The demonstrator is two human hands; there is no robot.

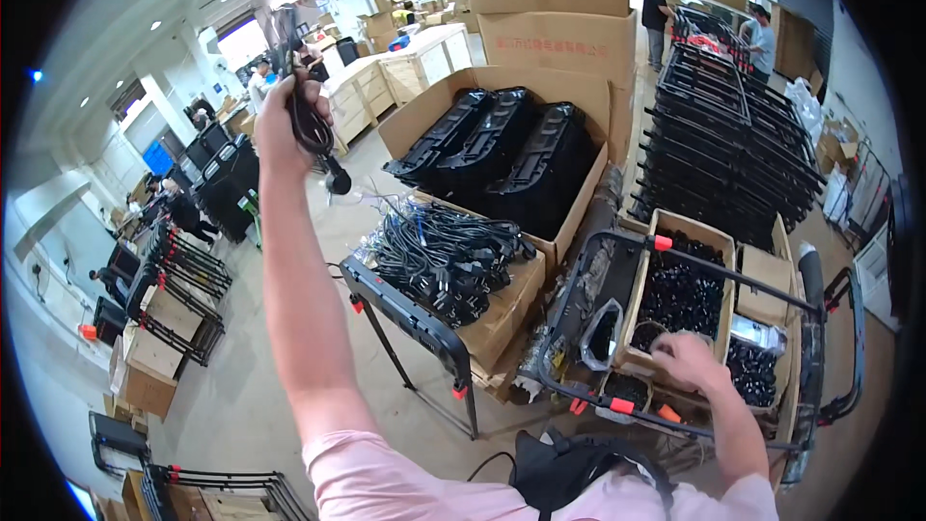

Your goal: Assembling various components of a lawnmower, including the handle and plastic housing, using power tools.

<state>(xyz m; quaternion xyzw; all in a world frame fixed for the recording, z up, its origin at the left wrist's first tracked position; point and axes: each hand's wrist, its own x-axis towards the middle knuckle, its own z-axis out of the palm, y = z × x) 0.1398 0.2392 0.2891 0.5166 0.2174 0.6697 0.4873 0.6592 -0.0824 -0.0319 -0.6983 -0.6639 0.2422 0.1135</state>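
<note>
My left hand is raised high on the left, closed round a bundled black power cord. The cord's round black end hangs below my fingers. Low on the right, my right hand is at the near edge of a cardboard box of small black parts. Its fingers are curled together; whatever they hold is hidden. A black tubular frame with red pieces surrounds that box. Between my arms, a heap of black power cords lies on a carton, beside a black console panel on legs.
Beyond the cords, a large open carton holds black plastic housings. Stacked black metal frames stand at the far right, with two people near them. More frames and cartons line the left. A clear bag sits by the parts box.
</note>
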